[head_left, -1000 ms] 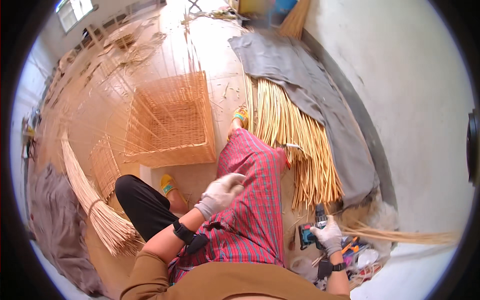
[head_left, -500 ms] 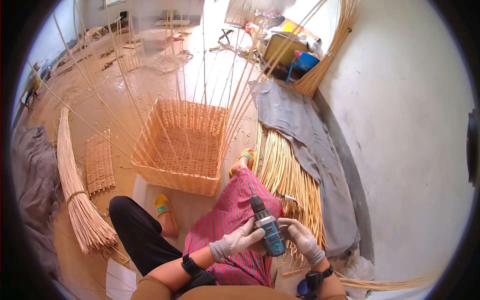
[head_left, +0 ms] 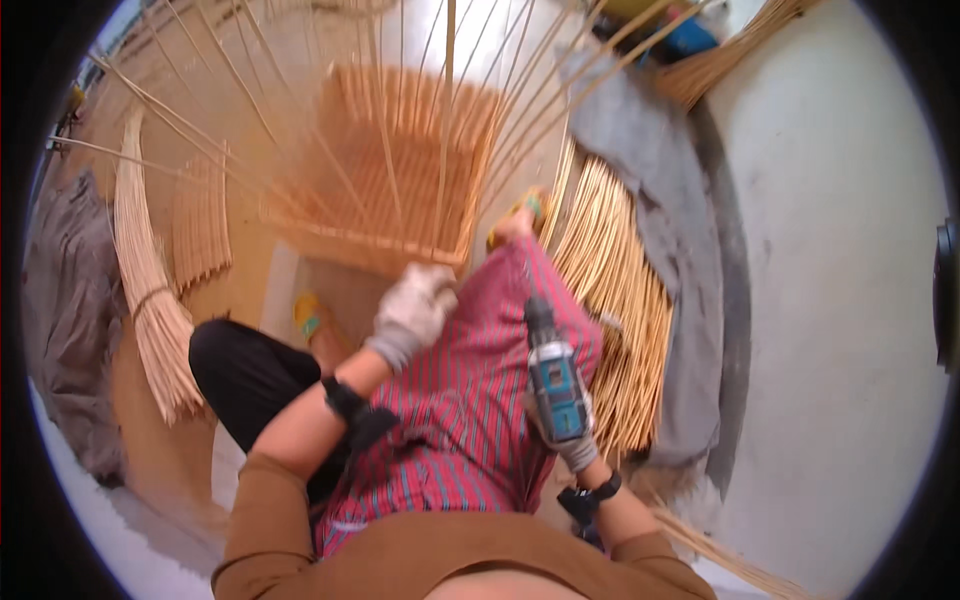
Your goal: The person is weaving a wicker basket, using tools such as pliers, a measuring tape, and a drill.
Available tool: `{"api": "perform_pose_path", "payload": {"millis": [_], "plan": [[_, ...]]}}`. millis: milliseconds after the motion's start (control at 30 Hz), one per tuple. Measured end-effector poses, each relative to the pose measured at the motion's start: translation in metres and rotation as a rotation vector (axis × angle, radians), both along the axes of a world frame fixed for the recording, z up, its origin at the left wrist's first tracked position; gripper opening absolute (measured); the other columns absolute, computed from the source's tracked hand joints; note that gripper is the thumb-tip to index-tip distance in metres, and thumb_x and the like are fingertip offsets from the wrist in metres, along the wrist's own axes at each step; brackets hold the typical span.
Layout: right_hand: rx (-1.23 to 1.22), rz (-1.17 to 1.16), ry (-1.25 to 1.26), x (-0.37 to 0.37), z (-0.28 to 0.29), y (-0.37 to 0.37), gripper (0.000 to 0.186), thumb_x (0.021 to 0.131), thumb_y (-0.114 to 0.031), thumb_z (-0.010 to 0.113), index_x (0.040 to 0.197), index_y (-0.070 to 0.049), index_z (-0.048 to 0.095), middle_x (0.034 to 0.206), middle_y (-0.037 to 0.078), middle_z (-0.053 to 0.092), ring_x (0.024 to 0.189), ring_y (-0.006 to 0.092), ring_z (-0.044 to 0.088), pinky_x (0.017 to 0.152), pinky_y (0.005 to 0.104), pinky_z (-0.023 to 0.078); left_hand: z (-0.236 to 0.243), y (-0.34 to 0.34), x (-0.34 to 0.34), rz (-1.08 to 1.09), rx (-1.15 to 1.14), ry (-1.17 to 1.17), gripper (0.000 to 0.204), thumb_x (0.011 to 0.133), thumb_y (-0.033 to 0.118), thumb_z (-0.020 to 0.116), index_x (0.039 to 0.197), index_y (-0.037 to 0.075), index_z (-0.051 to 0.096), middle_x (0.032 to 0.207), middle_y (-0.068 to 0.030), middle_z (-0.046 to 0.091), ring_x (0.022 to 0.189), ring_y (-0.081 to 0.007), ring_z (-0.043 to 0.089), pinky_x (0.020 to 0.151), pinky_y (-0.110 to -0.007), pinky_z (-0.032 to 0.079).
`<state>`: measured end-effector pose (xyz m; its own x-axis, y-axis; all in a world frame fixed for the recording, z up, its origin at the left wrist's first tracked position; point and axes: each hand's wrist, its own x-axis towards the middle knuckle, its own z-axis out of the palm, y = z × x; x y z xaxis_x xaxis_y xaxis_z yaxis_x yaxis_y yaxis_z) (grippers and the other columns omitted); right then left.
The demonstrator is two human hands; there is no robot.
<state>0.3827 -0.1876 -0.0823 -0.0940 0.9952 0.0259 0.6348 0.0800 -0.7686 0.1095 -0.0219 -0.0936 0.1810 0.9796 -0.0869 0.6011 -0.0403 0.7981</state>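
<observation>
A teal and black cordless drill is gripped in my gloved right hand, over the striped apron on my lap. Its black chuck points away from me. My gloved left hand reaches forward beside the near wall of a rectangular wicker basket. Its fingers are loosely bent and slightly blurred, with nothing visible in them; whether they touch the basket I cannot tell. Long upright canes rise around the basket's sides.
To the right, a pile of peeled canes lies partly under a grey cloth along the wall. At the left are a tied cane bundle, a woven panel and a dark cloth. Another bundle leans at the far right.
My left hand has left the drill and moved forward and left toward the basket. My right hand now holds the drill alone, by its grip. The view has tilted nearer to me.
</observation>
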Motion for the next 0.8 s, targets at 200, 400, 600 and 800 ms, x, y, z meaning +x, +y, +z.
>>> {"api": "perform_pose_path", "payload": {"millis": [200,400,600,800], "plan": [[-0.671,-0.443,1.301,-0.002,-0.007,-0.008,0.037,0.110,-0.034,0.047,0.127,-0.002,0.056,0.114,0.011,0.071,0.096,0.0215,0.072,0.085,0.0364,0.061,-0.054,0.062,-0.016,-0.189,-0.013,0.461,0.066,0.095,0.009,0.064,0.150,0.040,0.048,0.157,-0.0111,0.045,0.115,-0.0361,0.067,0.094,-0.040,0.058],[-0.289,-0.127,0.242,-0.019,0.039,0.018,0.035,0.105,-0.028,0.061,0.131,-0.005,0.056,0.114,0.010,0.073,0.095,0.0202,0.072,0.087,0.0349,0.061,-0.085,0.091,-0.001,-0.040,-0.474,0.334,0.037,0.104,0.047,0.046,0.130,0.025,0.061,0.135,-0.0155,0.061,0.109,-0.0424,0.066,0.092,-0.052,0.052],[-0.294,0.142,-0.198,-0.049,0.091,0.044,0.046,0.088,-0.031,0.083,0.124,-0.008,0.068,0.109,0.011,0.075,0.094,0.0261,0.074,0.082,0.0365,0.057,-0.098,0.038,-0.031,-0.183,-0.234,0.300,0.042,0.105,0.051,0.040,0.117,0.020,0.064,0.123,-0.0177,0.065,0.108,-0.0418,0.065,0.092,-0.052,0.051],[-0.348,0.354,-0.343,-0.078,0.099,0.074,0.041,0.087,-0.032,0.082,0.119,-0.009,0.070,0.106,0.015,0.074,0.094,0.0356,0.072,0.080,0.0414,0.057,-0.090,-0.017,-0.052,-0.053,-0.275,0.173,0.044,0.105,0.050,0.049,0.112,0.007,0.058,0.097,-0.0194,0.071,0.095,-0.0421,0.068,0.084,-0.051,0.052]]}}
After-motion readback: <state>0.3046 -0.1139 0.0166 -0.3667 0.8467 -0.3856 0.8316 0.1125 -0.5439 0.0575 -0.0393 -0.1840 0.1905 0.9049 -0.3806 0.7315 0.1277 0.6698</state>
